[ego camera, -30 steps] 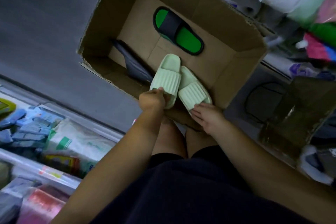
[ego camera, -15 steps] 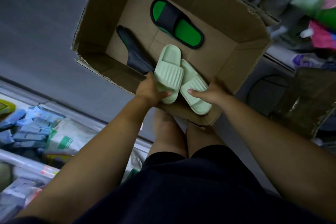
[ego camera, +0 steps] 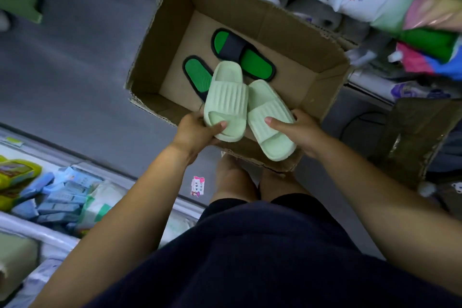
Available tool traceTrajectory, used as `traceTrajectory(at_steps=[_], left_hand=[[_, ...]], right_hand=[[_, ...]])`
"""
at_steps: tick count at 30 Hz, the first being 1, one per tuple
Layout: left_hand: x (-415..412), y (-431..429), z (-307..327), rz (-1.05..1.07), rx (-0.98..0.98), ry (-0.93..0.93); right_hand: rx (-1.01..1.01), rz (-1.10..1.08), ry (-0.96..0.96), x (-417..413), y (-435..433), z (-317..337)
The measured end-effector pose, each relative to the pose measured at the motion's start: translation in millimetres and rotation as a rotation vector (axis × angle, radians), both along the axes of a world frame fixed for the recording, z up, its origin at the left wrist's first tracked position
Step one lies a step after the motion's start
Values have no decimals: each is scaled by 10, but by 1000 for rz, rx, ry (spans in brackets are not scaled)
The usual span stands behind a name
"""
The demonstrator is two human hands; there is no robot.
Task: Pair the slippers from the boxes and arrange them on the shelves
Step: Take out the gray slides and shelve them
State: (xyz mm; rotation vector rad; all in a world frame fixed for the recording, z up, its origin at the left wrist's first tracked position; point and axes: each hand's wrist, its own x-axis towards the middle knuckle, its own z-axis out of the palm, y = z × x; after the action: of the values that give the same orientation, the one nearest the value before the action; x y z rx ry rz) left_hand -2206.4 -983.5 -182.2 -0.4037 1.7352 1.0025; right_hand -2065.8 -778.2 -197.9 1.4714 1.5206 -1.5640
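Left hand [ego camera: 197,130]: thumb and fingers [ego camera: 220,125] clasp the near end of one pale green slipper [ego camera: 226,97]. Right hand [ego camera: 300,130]: grips its mate [ego camera: 270,117], the two touching. Both long axes point away from the person, over the cardboard box [ego camera: 250,15]. On the box floor beyond: two black-and-green slippers [ego camera: 242,55].

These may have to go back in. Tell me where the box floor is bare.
Bare floor: the right side, between the strapped slipper and the box wall; the near left corner, beside the other green slipper. Crowded: the middle, and the near edge under the pale slippers held by the left hand and right hand.
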Motion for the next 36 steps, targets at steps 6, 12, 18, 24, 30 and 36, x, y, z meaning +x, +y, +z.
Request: traceTrajectory(at_steps=[6,12,18,24,30,36], left_hand=[[29,59,819,122,212,-19],[54,318,1641,-19,395,72],[504,745,2269,-194,574,144],[1655,1328,2644,-387,729,103],[3397,1840,2757,-543,838,75],[5004,2258,2849,-717,902,-17]], right_hand=[[158,-400,284,259,-195,805],[73,-878,554,539,-300,1547],[99,-1121,805,1227,-109,2244],[268,-1211,947,2409,46,2642],[348,-1329,1000,4154,191,2870],[549,-1473,1000,5741,162,3053]])
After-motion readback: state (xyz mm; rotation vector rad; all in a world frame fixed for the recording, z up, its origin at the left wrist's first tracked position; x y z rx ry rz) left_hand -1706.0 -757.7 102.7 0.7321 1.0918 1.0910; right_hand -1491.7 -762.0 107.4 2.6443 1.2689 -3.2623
